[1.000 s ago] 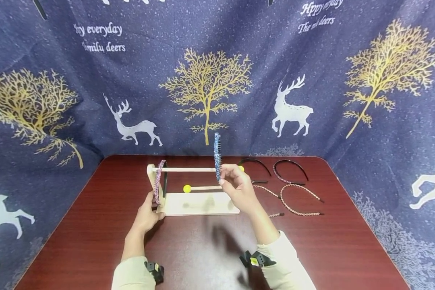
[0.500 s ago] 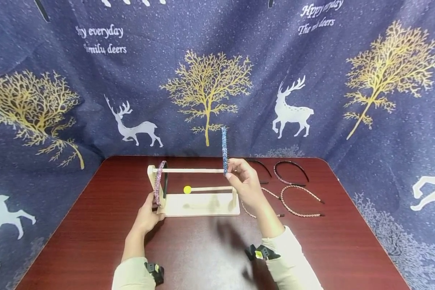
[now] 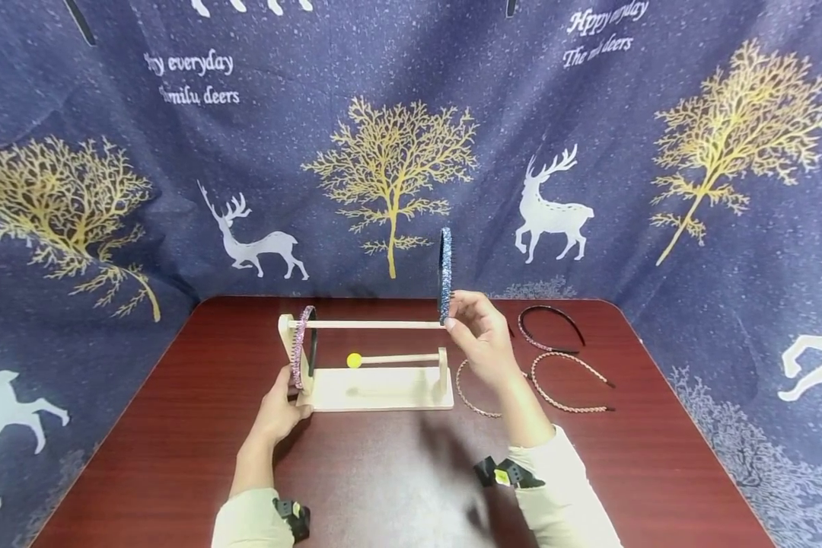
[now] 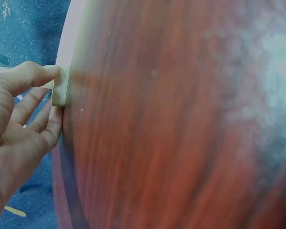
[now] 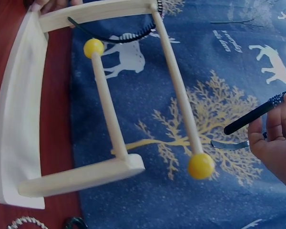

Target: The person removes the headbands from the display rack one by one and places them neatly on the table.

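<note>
My right hand [image 3: 488, 346] pinches a glittery blue headband [image 3: 446, 266] by its lower part, holding it upright near the right end of the upper rod [image 3: 377, 325]. In the right wrist view, the headband's black tips [image 5: 248, 118] are apart from the yellow ball [image 5: 201, 166] capping that rod. My left hand [image 3: 275, 415] grips the left end of the wooden stand [image 3: 383, 390], thumb on one side and fingers on the other. On the upper rod's left end hangs a pink glittery headband [image 3: 298, 354].
A shorter lower rod [image 3: 400, 358] ends in another yellow ball [image 3: 354, 361]. Right of the stand lie a pink-and-black headband [image 3: 534, 335], a braided headband [image 3: 555, 399] and others partly behind my right arm. A deer-print cloth [image 3: 411, 152] hangs behind the table [image 3: 657, 457].
My right hand has carried the blue headband rightward and slightly up, from over the upper rod to its right end. My left hand keeps its grip on the stand.
</note>
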Tool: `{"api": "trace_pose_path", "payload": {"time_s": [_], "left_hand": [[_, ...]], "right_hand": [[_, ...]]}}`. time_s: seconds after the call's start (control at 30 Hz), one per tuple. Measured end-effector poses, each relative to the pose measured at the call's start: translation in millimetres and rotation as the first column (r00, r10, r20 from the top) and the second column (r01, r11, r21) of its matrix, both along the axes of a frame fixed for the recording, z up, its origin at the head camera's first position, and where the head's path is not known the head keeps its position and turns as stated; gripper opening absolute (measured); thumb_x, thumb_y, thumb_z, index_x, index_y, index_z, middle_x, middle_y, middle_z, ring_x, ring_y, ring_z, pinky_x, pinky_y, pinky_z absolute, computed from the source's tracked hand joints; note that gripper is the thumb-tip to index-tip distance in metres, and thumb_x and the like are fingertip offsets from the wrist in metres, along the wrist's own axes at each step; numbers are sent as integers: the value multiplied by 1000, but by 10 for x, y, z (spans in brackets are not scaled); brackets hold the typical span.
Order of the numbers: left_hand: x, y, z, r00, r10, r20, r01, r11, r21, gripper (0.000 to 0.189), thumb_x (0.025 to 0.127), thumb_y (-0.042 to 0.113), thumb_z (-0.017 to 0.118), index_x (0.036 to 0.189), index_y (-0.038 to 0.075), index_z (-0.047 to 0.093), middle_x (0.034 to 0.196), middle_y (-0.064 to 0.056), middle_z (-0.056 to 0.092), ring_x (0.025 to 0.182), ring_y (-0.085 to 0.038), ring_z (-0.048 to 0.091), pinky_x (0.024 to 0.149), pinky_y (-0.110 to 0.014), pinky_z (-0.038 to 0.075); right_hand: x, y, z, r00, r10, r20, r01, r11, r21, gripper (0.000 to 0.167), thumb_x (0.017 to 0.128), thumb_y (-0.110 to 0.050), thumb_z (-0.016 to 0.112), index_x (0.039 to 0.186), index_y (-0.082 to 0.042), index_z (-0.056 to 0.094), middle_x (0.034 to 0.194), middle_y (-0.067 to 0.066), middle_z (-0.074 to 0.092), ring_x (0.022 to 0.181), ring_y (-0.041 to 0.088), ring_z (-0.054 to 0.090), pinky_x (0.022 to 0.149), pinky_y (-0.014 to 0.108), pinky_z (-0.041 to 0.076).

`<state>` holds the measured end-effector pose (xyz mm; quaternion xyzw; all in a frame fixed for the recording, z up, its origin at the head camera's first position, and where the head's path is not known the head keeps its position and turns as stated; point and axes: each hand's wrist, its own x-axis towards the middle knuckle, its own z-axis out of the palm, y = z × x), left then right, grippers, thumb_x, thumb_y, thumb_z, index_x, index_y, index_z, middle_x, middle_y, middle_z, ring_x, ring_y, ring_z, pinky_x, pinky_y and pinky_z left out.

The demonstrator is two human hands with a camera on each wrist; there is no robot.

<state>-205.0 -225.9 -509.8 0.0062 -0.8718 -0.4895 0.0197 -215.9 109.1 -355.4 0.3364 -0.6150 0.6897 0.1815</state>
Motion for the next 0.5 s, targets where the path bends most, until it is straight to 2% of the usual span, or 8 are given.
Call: {"api": "trace_pose_path", "payload": {"time_s": [0.1, 0.2, 0.27, 0.5], "left_hand": [[-1, -8, 5, 1000, -7, -5, 7, 1000, -1, 81, 70, -14, 66, 138, 0, 26, 123, -30, 46, 113, -44, 46, 91, -49, 45], [-3, -17, 13, 1000, -7, -7, 7, 1000, 1, 81, 70, -14, 66, 139, 0, 26, 123, -30, 46, 113, -44, 46, 91, -49, 45], [-2, -21, 16, 1000, -10, -8, 10, 1000, 2, 80, 70, -14, 66, 139, 0, 25, 123, -30, 46, 114, -44, 46, 92, -49, 45], [-7, -11, 15, 1000, -18, -4, 18, 1000, 9, 80, 70, -15, 65, 138, 0, 26, 123, -31, 46, 114, -44, 46, 92, -49, 44]], "right_hand": [[26, 57, 9, 1000, 8, -13, -9, 1000, -20, 24, 83, 12, 50, 106, 6, 52, 86, 3, 53, 80, 12, 52, 68, 19, 47], [47, 110, -12, 1000, 12, -8, -12, 1000, -27, 36, 82, 14, 50, 108, -9, 57, 87, 2, 53, 81, 10, 52, 68, 18, 47], [59, 143, -38, 1000, 8, -9, -8, 1000, -20, 42, 81, 16, 49, 109, -14, 58, 87, 2, 54, 82, 10, 52, 69, 18, 47], [120, 263, -161, 999, -13, -40, 13, 1000, 23, 26, 79, 16, 51, 106, 14, 50, 87, 4, 54, 79, 12, 51, 67, 18, 46]]}}
